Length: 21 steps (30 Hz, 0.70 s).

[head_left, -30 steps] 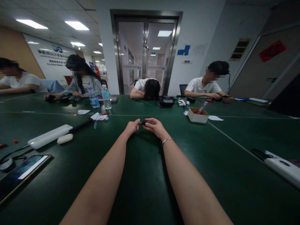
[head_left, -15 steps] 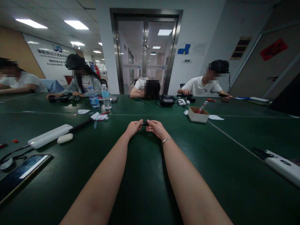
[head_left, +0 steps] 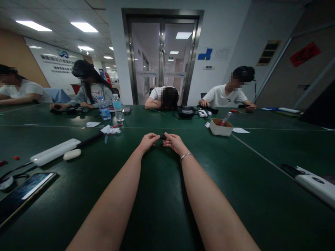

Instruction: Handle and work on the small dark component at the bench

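Note:
A small black object [head_left: 163, 137], too small to name, is held between my two hands above the green table [head_left: 162, 195]. My right hand [head_left: 173, 142] pinches it with thumb and fingers; a silver bangle [head_left: 186, 157] circles that wrist. From the other side, my left hand [head_left: 149, 142] is closed, its thumb and fingertips at the object's left end. Both arms stretch forward. What part of the object lies inside the fingers is hidden.
To the left lie a phone [head_left: 27, 193], a white device [head_left: 55, 152] and a white oval case [head_left: 72, 154]. Bottles [head_left: 118, 108] stand farther back. A small box [head_left: 220, 128] holds a red-and-clear item. A white device [head_left: 318, 183] lies right. Several people sit opposite.
My left hand has shifted slightly left, so a little more of the black object shows between the hands. My right hand has barely moved.

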Each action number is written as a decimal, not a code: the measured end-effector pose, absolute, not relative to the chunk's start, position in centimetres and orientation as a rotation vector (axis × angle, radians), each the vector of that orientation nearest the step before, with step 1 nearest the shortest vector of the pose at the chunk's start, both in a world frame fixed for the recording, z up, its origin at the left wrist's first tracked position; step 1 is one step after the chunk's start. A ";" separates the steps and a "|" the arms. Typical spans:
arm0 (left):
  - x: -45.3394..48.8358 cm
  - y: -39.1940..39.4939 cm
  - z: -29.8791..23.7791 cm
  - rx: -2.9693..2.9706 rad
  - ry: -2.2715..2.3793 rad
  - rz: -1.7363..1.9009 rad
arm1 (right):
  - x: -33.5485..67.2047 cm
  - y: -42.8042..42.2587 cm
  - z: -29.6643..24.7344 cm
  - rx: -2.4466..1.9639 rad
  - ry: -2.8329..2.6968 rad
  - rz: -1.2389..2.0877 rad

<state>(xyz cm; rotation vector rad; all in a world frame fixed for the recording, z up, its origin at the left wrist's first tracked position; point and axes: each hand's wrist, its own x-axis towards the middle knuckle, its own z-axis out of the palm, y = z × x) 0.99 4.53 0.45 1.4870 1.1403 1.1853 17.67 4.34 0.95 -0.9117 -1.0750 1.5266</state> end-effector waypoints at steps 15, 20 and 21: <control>0.7 4.1 0.9 1.372 1.013 1.203 | 17.7 4.7 0.5 -0.893 -1.072 1.526; 0.5 4.3 0.7 1.383 1.000 1.195 | 17.7 4.5 0.7 -0.896 -1.067 1.534; 0.5 4.3 0.6 1.386 1.004 1.194 | 17.7 4.5 0.7 -0.890 -1.069 1.536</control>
